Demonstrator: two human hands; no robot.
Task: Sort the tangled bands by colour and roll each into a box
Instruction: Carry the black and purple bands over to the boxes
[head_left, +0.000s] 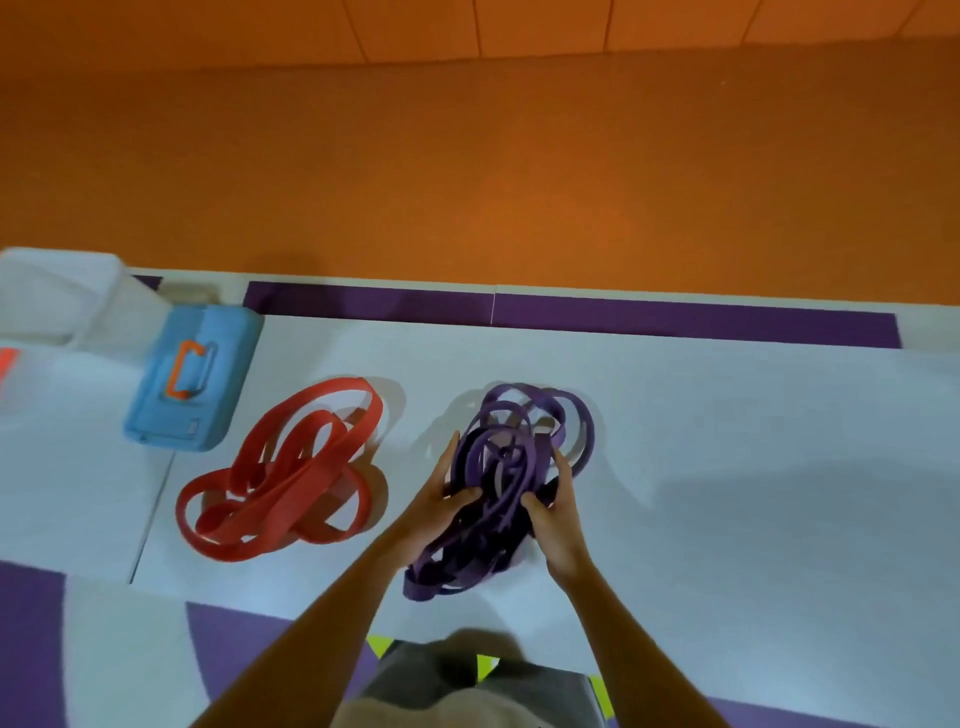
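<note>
View from above, looking down at a white mat (727, 467) edged with purple stripes, with an orange floor (467, 182) filling the upper half of the frame.

In the centre, a tangle of purple bands (524, 431) lies on the mat, its loops piled loosely over one another. Two bare forearms reach in from the bottom edge of the frame, and the hands hold this tangle from either side. The left hand (441, 501) is on the tangle's left edge, its fingers (451, 452) lying along the loops and its thumb pressed in over several strands. The right hand (556, 514) is on the right edge, its fingers (563, 467) wrapped behind the loops and its thumb hooked over the front strands. Both hands grip the purple bands.

To the left of centre, apart from the purple tangle, sits a separate heap of red bands (283, 473), untouched. Just above and left of it lies a closed blue box (218, 364) with an orange handle (182, 376). At the far left edge, a pale, blurred container (57, 296) is partly in view.
</note>
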